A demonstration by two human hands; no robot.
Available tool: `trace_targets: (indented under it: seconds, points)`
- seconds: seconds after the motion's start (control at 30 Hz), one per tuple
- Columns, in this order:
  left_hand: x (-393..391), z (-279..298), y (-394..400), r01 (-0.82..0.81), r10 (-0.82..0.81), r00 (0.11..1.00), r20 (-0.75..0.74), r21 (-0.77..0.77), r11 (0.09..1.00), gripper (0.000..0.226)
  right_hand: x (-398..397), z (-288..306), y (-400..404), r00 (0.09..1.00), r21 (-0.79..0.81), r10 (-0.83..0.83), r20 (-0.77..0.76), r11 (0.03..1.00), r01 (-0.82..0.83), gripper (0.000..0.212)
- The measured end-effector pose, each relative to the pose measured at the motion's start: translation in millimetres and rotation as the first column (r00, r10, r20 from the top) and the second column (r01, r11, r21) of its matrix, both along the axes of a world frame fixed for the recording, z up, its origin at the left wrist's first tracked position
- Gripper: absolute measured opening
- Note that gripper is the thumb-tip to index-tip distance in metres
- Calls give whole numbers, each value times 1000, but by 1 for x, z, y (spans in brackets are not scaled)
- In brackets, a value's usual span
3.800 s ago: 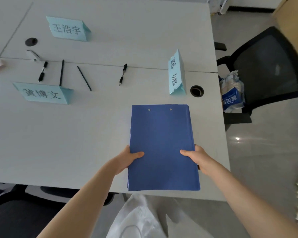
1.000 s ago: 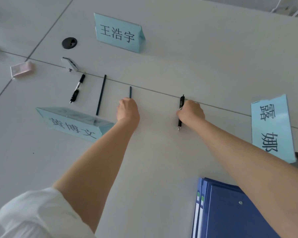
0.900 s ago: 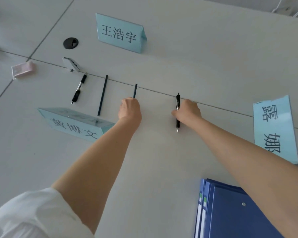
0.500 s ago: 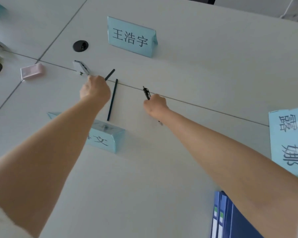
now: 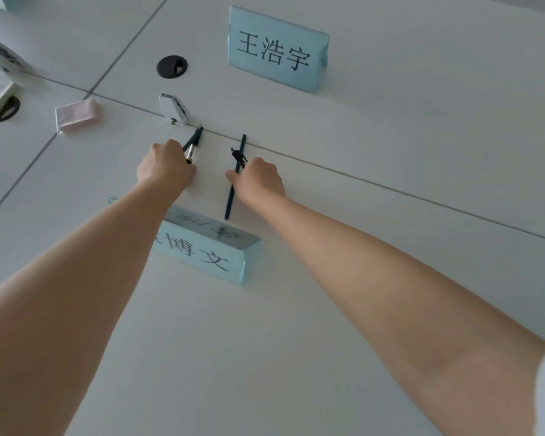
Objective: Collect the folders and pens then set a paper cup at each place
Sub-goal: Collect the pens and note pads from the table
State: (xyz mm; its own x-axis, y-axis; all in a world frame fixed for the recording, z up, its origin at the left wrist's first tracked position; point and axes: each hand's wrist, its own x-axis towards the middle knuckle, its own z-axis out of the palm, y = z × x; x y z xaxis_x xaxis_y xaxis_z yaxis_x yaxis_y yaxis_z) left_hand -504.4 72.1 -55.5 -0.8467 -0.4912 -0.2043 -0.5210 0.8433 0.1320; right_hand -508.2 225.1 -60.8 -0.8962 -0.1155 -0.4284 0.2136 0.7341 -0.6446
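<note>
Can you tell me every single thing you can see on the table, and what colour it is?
Table: one, pale grey, under everything.
Name cards: two whole, light blue with black writing; far one at the top, near one between the arms. A blue sliver at the right edge may be a third.
Pens: two in the left hand; one clicky pen in the right hand, beside a long thin dark one lying on the table.
Cable holes: two, black, far one and one at the left edge.
Small white gadget: one, above the left hand.
Pink packet: one, on the left.
White things: far left, unclear.
Left hand: grips pens.
Right hand: grips the clicky pen.
</note>
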Motion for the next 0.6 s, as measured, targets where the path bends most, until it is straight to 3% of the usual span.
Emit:
trace_targets:
  seconds: [0.17, 0.33, 0.6]
  points:
    - [-2, 3, 0, 9, -9, 1000, 2, 23, 1000, 13, 1, -1, -7, 999, 132, 12, -50, 991, -5, 31]
    - [3, 30, 3, 16, -8, 994, -106, 74, 997, 16, -1, 7, 38, 993, 260, -4, -117, 965, 35, 31]
    - [44, 97, 53, 37, 24, 970, -243, 246, 968, 18, 36, 63, 78, 995, 125, -53, -85, 990, 63, 34]
